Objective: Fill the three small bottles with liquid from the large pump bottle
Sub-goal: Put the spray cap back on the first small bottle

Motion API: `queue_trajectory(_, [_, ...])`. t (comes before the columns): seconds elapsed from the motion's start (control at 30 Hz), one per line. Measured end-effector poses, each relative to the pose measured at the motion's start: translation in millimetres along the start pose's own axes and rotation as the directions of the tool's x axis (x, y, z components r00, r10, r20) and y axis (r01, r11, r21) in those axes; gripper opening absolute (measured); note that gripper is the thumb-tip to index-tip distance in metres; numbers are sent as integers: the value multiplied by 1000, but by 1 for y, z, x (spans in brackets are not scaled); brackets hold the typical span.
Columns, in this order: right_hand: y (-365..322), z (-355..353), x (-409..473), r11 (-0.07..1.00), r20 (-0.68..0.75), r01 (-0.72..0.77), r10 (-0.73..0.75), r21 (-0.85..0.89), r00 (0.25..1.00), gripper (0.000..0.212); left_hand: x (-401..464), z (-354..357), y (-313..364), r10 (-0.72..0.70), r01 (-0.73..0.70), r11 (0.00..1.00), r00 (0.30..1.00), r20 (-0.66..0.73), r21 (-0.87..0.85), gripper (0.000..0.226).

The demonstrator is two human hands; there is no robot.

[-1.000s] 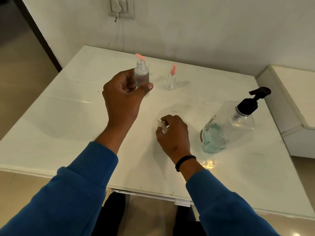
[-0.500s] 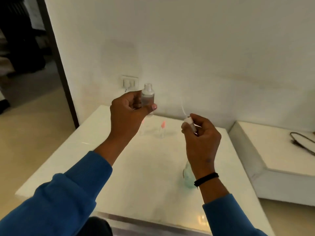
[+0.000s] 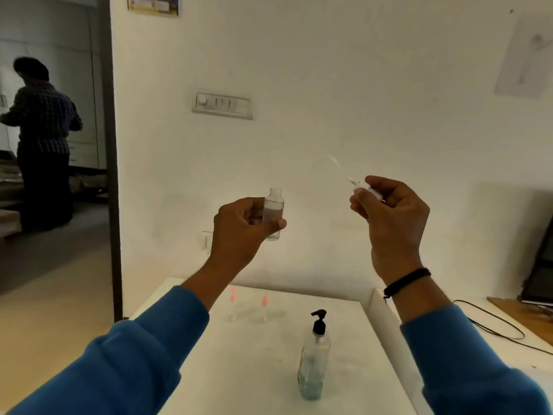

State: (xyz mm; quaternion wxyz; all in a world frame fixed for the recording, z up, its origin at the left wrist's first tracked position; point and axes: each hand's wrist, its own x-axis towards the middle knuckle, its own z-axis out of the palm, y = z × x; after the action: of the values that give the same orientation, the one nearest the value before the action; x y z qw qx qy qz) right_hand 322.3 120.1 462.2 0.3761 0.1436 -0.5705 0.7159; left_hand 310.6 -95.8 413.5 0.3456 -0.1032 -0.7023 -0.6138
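Currently, your left hand (image 3: 242,232) grasps one small bottle (image 3: 273,212) upright at chest height, thumb across its front and fingers behind; its neck is uncapped and it appears partly filled with clear liquid. Your right hand (image 3: 389,214) pinches the bottle's spray cap (image 3: 366,187), with the thin dip tube (image 3: 332,163) curving up and to the left, well apart from the bottle mouth. Both grips are closed on their items; neither hand is free.

The step in hand is judged to be recapping. Proceed as follows:
- Keep the bottle vertical so the liquid stays below the neck.
- Turn the cap so the tube points down, and feed the tube tip into the mouth first; the tube is curved and flexible, so expect it to catch on the rim.
- Seat the cap squarely before you tighten it.

The large pump bottle (image 3: 314,360) stands on the counter (image 3: 239,369) below your hands, with a low level of bluish liquid. Two more small bottles with pink caps (image 3: 232,307) (image 3: 264,308) stand side by side at the far end of the counter, blurred; their fill level cannot be read. A cable (image 3: 493,324) lies on the adjoining surface to the right. A person (image 3: 45,139) stands in the room beyond the doorway, well clear of your work. Nothing lies between cap and bottle.
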Motion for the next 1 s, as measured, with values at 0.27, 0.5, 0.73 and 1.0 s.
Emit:
queue_trajectory(0.27, [-49, -1, 2, 1000, 82, 16, -18, 26, 996, 11, 2, -18, 31, 60, -61, 997, 998, 19, 52, 49])
queue_trajectory(0.5, [-64, 6, -3, 997, 189, 58, -49, -45, 981, 11, -3, -28, 38, 79, -80, 994, 997, 20, 69, 52])
queue_trajectory(0.73, [-70, 7, -9, 986, 272, 130, -96, -108, 957, 19, -12, -27, 49, 140, -144, 986, 989, 50, 80, 49])
queue_trajectory(1.0, [-76, 3, -8, 980, 270, 157, -118, -126, 956, 19, -15, -22, 55, 152, -157, 984, 986, 63, 87, 48])
